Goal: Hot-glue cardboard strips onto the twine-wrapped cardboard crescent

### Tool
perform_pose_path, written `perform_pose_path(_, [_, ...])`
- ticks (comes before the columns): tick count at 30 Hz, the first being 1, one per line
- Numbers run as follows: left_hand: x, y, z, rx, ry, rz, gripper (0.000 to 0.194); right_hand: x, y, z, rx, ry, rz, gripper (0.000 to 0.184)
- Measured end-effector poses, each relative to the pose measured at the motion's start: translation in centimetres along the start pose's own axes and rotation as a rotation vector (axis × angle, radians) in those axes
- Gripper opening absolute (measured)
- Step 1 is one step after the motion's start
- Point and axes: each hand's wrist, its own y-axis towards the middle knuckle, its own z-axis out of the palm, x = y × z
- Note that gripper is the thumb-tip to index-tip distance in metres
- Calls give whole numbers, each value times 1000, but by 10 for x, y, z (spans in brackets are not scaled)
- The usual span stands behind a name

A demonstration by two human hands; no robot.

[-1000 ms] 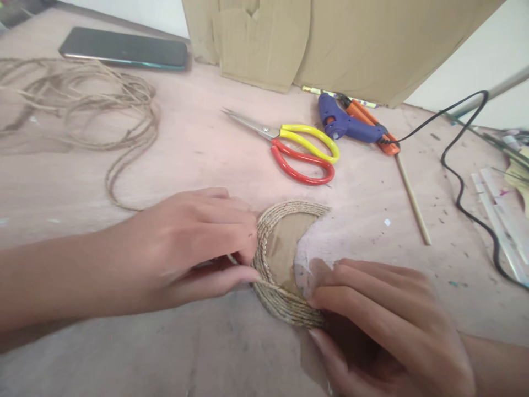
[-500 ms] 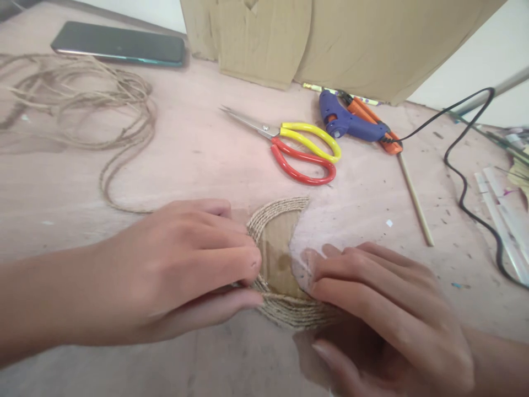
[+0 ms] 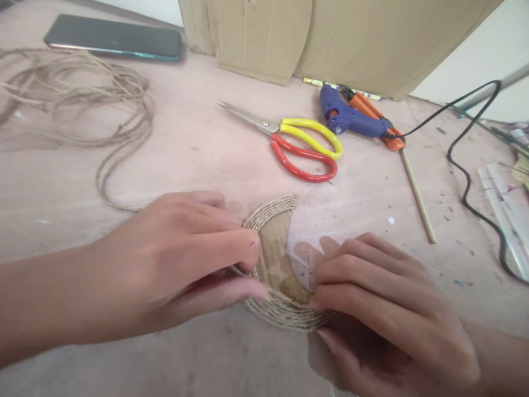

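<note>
A crescent-shaped cardboard piece (image 3: 275, 248) lies low in the middle, with rows of jute twine (image 3: 285, 314) laid along its curved outer edge. My left hand (image 3: 198, 253) is closed over its left side, thumb and forefinger pinching the twine at the inner row; its fingers hide part of the crescent. From that hand the twine runs back to a loose tangle (image 3: 119, 105) at the far left. My right hand (image 3: 384, 309) grips the crescent's lower right end, fingertips on top and thumb at the outer edge; that end is hidden under the fingers.
Scissors (image 3: 306, 149) with yellow and red handles lie beyond the hands. Behind them are a blue glue gun (image 3: 355, 118) with a black cord (image 3: 467, 182), an orange cutter (image 3: 394, 140), and a stick (image 3: 419, 198). A phone (image 3: 115, 38) and cardboard sheets (image 3: 351, 44) are at the back.
The crescent has turned slightly and its upper tip has moved left. My left thumb has slid a little right and up along the twine. Both hands keep their hold.
</note>
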Motion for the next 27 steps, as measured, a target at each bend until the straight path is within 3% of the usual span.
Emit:
perform_pose_path(12, [1, -3, 2, 22, -1, 3, 28, 3, -4, -5, 40, -15, -33, 29])
perform_pose_path(17, [-10, -4, 7, -5, -118, -55, 31, 1, 1, -7, 56, 6, -33, 28])
perform_pose_path(21, [-19, -7, 12, -20, -161, -96, 28, -3, 3, -8, 45, 16, -113, 30])
perform_pose_path(27, [-21, -7, 13, -61, -128, -110, 29, -6, 2, -9, 91, -9, -139, 19])
